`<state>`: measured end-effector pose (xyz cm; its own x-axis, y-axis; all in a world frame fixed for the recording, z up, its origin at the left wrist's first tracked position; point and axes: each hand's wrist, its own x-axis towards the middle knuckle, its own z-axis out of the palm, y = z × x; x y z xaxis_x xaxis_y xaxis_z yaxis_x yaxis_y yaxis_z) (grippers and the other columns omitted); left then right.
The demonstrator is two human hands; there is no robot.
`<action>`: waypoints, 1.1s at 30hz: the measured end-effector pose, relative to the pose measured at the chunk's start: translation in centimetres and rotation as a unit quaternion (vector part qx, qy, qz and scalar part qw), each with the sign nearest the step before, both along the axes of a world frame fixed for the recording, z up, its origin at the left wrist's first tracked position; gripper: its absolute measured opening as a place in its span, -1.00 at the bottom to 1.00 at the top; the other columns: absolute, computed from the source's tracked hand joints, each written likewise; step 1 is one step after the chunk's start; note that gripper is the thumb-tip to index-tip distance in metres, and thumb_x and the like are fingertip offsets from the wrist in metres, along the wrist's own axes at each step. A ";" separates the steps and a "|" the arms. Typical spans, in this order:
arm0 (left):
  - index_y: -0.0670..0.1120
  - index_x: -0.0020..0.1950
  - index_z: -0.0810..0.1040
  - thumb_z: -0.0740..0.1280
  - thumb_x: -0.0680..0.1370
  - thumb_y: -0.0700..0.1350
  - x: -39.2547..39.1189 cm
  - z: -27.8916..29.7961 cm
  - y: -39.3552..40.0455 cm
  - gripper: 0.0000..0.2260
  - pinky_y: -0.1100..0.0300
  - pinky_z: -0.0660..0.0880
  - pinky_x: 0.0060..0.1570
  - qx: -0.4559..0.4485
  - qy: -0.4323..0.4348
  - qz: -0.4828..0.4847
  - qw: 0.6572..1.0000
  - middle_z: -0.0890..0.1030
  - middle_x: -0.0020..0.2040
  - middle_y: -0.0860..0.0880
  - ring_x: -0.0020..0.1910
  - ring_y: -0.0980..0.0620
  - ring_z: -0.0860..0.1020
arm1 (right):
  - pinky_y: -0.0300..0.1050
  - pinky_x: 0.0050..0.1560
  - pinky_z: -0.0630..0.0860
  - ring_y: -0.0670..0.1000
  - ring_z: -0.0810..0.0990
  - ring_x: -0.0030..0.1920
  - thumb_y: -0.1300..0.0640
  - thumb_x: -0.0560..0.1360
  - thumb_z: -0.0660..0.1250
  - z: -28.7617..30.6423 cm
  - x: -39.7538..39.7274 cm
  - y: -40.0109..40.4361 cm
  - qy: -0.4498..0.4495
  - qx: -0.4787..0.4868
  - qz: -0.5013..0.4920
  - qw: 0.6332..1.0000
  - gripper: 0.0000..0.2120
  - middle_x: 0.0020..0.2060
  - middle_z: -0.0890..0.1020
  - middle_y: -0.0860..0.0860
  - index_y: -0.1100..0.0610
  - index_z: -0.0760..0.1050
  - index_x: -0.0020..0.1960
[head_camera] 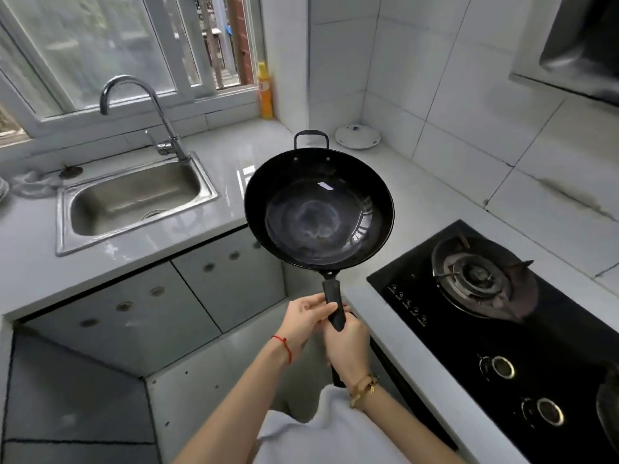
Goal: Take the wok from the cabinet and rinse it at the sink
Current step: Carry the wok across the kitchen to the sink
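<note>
Wok [319,209] held level in the air over the worktop [214,162] corner, right of the sink [134,199], bowl upward. Right grip [346,346] closed round the long handle's lower part; left grip [306,318] closed on the handle just above. Bowl projects forward, beyond both grips. Stove [502,313] to the right.

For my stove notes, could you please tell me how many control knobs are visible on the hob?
2: one knob nearer the burner, the other knob closer to the person. More may lie beyond the frame's edge.
</note>
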<state>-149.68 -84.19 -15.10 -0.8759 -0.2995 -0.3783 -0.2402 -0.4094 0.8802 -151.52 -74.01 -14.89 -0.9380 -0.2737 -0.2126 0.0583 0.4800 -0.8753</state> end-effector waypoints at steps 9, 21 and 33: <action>-0.31 0.18 0.60 0.32 0.56 -0.30 -10.7 -1.1 -6.7 -0.78 0.04 0.52 0.22 0.025 -0.012 -0.118 0.993 0.66 0.12 -0.28 0.13 -0.14 0.63 | -0.17 -0.26 0.52 0.16 0.69 -0.17 0.11 0.51 0.32 -0.5 -8.1 -6.5 0.010 0.004 -0.124 0.992 -0.61 -0.11 0.71 0.16 0.16 0.50 0.31; -0.28 0.16 0.62 0.26 0.60 -0.28 -22.7 -0.8 -18.4 -0.79 0.13 0.57 0.16 -0.018 -0.051 -0.328 0.943 0.68 0.08 -0.22 0.12 -0.11 0.65 | -0.01 -0.27 0.65 0.13 0.69 -0.23 -0.02 0.52 0.33 -1.6 -16.4 -20.2 -0.043 -0.019 -0.330 0.943 -0.69 -0.18 0.70 0.06 0.08 0.53 0.21; -0.35 0.16 0.60 0.27 0.58 -0.32 -27.4 -2.2 -24.4 -0.79 0.24 0.58 0.01 0.023 -0.076 -0.455 0.887 0.67 0.09 -0.26 0.07 -0.08 0.66 | 0.01 -0.30 0.67 0.11 0.70 -0.26 0.04 0.52 0.31 -2.9 -19.0 -27.8 -0.077 -0.007 -0.464 0.883 -0.76 -0.22 0.69 0.03 0.09 0.52 0.14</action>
